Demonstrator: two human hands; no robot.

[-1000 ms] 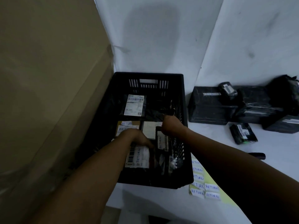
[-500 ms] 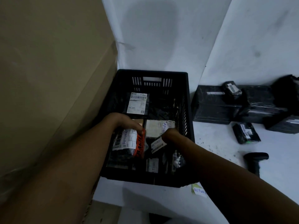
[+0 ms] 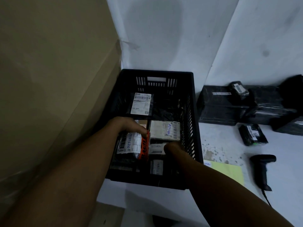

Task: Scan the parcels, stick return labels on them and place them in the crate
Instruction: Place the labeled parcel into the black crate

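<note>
On a white table, inside the slatted black plastic crate, the left hand grips a glossy labelled parcel; right hand's grip unclear.

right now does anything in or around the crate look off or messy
Mostly tidy. On the white table beside the crate there is a patch of brownish specks and stains, like a spill or worn paint. The parcels in the crate lie flat, with RETURN labels showing.

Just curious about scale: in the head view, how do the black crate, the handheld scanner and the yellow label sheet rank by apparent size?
1. black crate, clearly largest.
2. and 3. handheld scanner and yellow label sheet look alike; an arm hides part of the sheet, so no ranking.
</note>
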